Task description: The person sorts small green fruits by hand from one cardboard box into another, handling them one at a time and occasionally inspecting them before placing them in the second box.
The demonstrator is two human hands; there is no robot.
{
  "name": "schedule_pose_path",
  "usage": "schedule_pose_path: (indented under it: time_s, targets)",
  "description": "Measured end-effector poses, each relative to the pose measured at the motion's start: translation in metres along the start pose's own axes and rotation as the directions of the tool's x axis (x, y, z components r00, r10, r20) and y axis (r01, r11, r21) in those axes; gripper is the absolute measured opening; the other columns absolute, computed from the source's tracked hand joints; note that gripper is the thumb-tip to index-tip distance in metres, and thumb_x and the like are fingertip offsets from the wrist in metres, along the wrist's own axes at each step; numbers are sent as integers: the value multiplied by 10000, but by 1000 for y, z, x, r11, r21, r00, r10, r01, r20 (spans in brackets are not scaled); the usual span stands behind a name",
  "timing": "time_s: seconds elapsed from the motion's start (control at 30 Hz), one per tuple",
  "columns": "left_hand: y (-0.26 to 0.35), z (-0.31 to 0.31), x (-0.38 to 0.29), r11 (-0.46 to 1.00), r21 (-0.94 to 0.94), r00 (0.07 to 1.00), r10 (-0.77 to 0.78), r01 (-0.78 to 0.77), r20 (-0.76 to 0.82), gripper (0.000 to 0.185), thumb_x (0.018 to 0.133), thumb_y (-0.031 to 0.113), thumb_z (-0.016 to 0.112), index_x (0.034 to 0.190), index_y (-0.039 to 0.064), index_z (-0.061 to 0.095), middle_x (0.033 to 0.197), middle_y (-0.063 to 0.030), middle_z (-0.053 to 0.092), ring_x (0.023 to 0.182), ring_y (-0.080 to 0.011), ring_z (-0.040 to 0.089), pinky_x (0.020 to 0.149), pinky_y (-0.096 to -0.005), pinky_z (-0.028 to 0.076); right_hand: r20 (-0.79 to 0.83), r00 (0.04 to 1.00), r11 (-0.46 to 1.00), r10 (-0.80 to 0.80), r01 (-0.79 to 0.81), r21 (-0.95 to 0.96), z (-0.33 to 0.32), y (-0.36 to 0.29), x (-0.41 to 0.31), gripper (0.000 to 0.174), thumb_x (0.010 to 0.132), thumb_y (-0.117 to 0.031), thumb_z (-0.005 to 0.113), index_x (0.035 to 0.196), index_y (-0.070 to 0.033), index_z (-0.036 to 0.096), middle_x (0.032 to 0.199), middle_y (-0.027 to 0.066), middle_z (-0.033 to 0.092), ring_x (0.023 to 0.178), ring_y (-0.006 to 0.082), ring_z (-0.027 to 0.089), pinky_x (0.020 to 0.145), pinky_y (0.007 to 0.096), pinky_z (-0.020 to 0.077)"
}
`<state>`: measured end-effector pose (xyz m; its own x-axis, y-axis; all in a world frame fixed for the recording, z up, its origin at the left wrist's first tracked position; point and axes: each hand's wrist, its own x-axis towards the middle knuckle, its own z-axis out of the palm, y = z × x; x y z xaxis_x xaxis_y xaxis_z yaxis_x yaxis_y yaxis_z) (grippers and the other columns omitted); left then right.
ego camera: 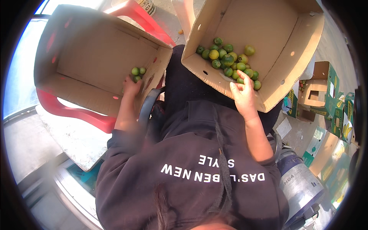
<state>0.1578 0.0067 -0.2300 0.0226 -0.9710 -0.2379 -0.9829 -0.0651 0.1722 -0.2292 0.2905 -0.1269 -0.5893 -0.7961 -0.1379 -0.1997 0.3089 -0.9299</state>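
Observation:
A cardboard box (95, 51) sits at the left, with a few small green fruits, apparently unripe tomatoes (135, 71), in its near right corner. My left hand (132, 86) reaches down at these fruits; its fingertips are partly hidden, and a trace of green shows beside the palm. At the right, a second cardboard box (258, 26) rests partly over my lap, tilted. A pile of green and yellowish fruits (227, 60) lies in its near corner. My right hand (244, 93) is over the pile's near edge, thumb and index finger apart, seemingly holding nothing.
A red plastic stool or chair (109, 123) stands under the left box, above a white board (74, 138). Printed green cartons (333, 86) stand at the right, and a labelled bucket (299, 175) is by my right side. A black curved armrest (149, 105) lies between box and lap.

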Motion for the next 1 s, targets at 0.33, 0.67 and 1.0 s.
schedule_pose_path:
  time_s: [0.33,0.67,1.0]
  targets:
    - [31,12,45,912,293,958,275,-288,84,517,754,170,730,1242,143,562,1234,-232,542,1089,-435,586,915,-492,505,-4,995,995,-96,96,3,3,10,3,475,898,-150,637,1324,-44,455,1267,167,482,893,208,645,847,368,524]
    - [43,-28,23,927,26,927,376,-375,-17,507,813,263,683,1259,58,556,1133,-247,620,1041,-407,613,890,-467,495,54,997,998,-62,62,4,1,0,1,462,919,-158,615,1333,-37,447,1272,181,465,898,206,651,870,355,518]
    - [209,-127,-162,445,-429,537,835,-786,-119,409,808,85,695,1189,32,555,1139,-172,568,1048,-339,564,915,-416,454,388,911,878,-143,-64,474,20,-87,-10,558,949,-303,632,1371,-14,408,1203,165,551,932,213,625,802,334,527]
